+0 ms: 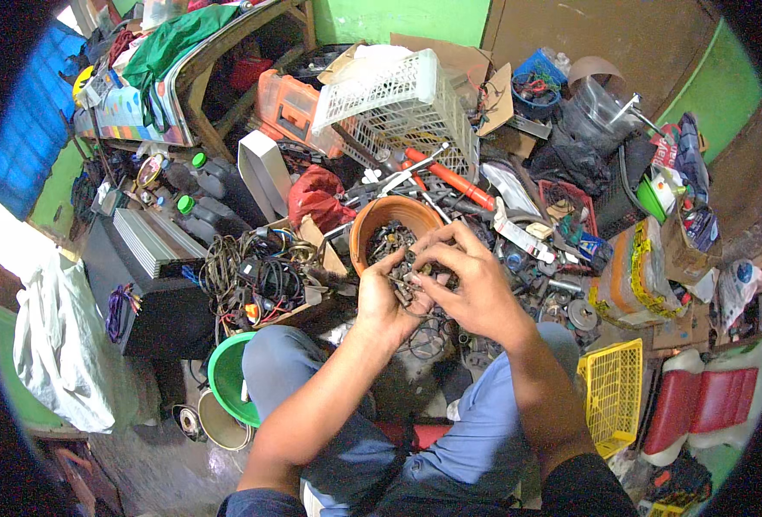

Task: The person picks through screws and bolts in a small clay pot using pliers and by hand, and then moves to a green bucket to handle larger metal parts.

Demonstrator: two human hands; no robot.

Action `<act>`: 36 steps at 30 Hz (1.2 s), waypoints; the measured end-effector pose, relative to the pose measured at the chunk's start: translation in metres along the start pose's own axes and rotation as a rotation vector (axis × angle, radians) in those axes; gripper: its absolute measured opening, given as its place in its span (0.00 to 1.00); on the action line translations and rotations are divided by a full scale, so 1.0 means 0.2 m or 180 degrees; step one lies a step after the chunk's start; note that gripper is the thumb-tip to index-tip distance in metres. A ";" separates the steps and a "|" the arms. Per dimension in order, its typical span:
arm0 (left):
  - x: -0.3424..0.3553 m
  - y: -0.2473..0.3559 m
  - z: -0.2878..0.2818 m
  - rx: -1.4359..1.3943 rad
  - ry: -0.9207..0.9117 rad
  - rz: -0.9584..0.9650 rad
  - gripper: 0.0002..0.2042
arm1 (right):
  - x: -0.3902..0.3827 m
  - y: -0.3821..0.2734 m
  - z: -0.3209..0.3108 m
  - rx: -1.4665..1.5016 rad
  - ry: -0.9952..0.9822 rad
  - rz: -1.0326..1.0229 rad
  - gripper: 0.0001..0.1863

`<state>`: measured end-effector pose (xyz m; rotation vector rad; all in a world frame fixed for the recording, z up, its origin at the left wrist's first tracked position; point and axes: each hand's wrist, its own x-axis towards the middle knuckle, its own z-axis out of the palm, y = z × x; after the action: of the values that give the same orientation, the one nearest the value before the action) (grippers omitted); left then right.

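Note:
My left hand [383, 302] is cupped around a clump of small dark metal pieces [402, 287], palm turned upward in the middle of the view. My right hand [467, 280] comes over it from the right, fingers curled and thumb toward the pieces; what its fingertips pinch is too small to name. Both hands are in front of an orange round pot [368, 224], which holds more small metal odds and ends, partly hidden behind my fingers.
A box of tangled cables [252, 276] lies left of the pot; a white crate [398, 95] and orange tubes [450, 181] lie behind. Metal clutter surrounds them. A green basin [226, 379], yellow crate [609, 396] and taped box [640, 267] flank my crossed legs.

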<state>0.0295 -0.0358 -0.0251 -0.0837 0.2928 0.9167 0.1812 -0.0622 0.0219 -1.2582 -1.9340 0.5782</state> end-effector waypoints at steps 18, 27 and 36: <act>-0.01 0.24 0.08 -0.0616 -0.0092 0.0700 0.24 | 0.06 0.03 -0.01 0.0480 0.1152 0.0170 0.11; -0.04 0.23 0.12 -0.0528 -0.0094 0.0750 0.23 | 0.09 0.06 0.01 0.0445 0.1271 0.0286 0.11; -0.06 0.27 0.08 -0.0373 0.0018 0.0855 0.19 | 0.23 0.22 0.10 0.0116 0.1026 0.0571 0.07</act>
<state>-0.0173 -0.0095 -0.0040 -0.1575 0.2591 1.2006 0.1788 -0.0027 -0.0059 -1.4159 -1.5503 0.4643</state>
